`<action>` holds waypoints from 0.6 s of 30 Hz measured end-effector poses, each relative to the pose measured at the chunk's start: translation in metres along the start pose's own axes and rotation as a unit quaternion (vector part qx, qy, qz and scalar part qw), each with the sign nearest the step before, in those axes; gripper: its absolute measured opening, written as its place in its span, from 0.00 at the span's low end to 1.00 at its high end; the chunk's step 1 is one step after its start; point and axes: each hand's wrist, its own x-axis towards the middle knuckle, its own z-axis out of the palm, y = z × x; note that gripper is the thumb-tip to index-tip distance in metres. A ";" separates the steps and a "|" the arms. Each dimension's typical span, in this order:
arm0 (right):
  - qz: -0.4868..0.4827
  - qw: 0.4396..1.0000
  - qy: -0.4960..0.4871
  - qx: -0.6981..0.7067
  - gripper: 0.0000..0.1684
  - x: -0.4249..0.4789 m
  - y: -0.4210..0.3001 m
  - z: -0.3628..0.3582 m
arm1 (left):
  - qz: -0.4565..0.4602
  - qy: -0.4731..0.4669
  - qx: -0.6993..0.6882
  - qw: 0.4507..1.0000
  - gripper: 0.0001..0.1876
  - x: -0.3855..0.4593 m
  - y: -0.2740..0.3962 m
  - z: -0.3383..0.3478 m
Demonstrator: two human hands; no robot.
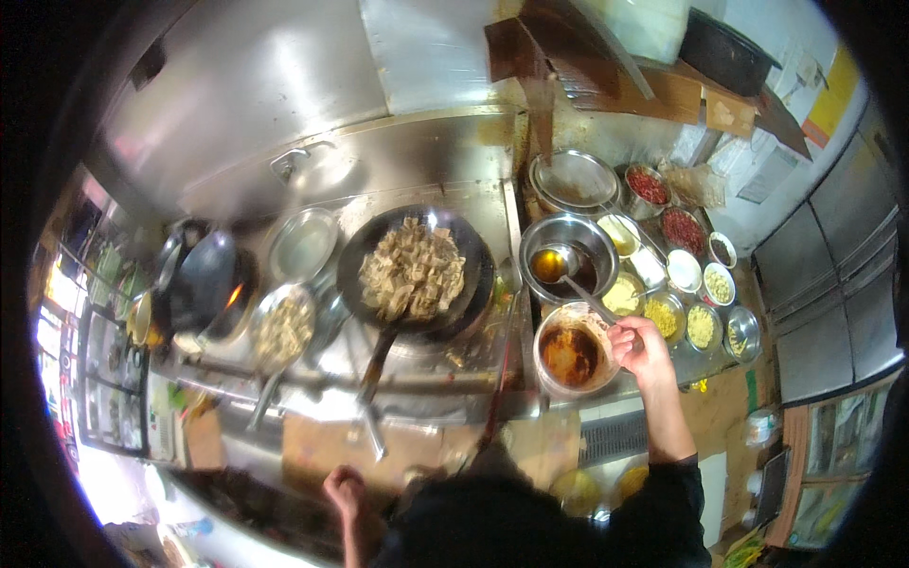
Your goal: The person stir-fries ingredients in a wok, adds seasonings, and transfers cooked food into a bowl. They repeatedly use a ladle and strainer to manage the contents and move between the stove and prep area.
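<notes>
My right hand (641, 346) grips the handle of a metal ladle (591, 295). The ladle's bowl holds a golden-amber liquid like oil and sits inside a steel basin (525, 259) with dark liquid at its bottom. Just below the basin, close to that hand, stands a tub (609, 373) smeared with red-brown sauce. My left hand (344, 490) is curled into a fist near my body, below the stove front, and I see nothing in it. On the stove a black wok (351, 273) holds chopped, greyish-brown food pieces (412, 273); its handle points towards me.
A strainer (282, 330) with similar food lies left of the wok, near a metal bowl of liquid (304, 245). Further left, flame shows beside another dark wok (207, 280). Seasoning bowls (701, 328) crowd the right counter, behind them a lidded pot (575, 179). A wooden shelf (632, 96) juts out above.
</notes>
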 end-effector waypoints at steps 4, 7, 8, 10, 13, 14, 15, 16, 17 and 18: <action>0.004 0.996 -0.087 0.011 0.08 -0.012 0.010 0.014 | -0.029 -0.007 -0.022 0.999 0.08 0.002 -0.016 -0.037; -0.172 0.979 -0.033 -0.107 0.08 -0.055 0.051 0.074 | -0.018 -0.011 -0.050 0.999 0.07 0.001 -0.055 -0.075; -0.163 0.979 -0.034 -0.119 0.08 -0.054 0.052 0.067 | -0.002 0.005 -0.053 0.999 0.07 0.003 -0.059 -0.089; -0.181 0.978 0.001 -0.108 0.07 -0.071 0.075 0.100 | -0.085 0.032 -0.041 0.995 0.09 0.007 -0.056 -0.106; -0.130 0.991 0.013 -0.027 0.08 -0.067 0.065 0.083 | -0.027 -0.016 -0.055 0.998 0.07 0.025 -0.047 -0.132; -0.043 0.997 -0.064 0.009 0.07 -0.068 0.075 0.094 | -0.029 -0.017 -0.051 0.998 0.09 0.027 -0.040 -0.147; -0.009 0.996 -0.086 0.014 0.06 -0.063 0.083 0.106 | -0.039 -0.008 -0.107 0.993 0.08 0.028 -0.048 -0.159; 0.015 0.994 -0.109 0.009 0.06 -0.053 0.092 0.113 | -0.074 0.013 -0.123 0.990 0.08 0.032 -0.047 -0.173; 0.037 0.991 -0.131 0.005 0.06 -0.043 0.099 0.121 | -0.108 0.032 -0.140 0.984 0.08 0.035 -0.047 -0.184; 0.040 0.987 -0.153 0.009 0.06 -0.049 0.119 0.143 | -0.082 0.046 -0.110 0.989 0.08 0.037 -0.048 -0.197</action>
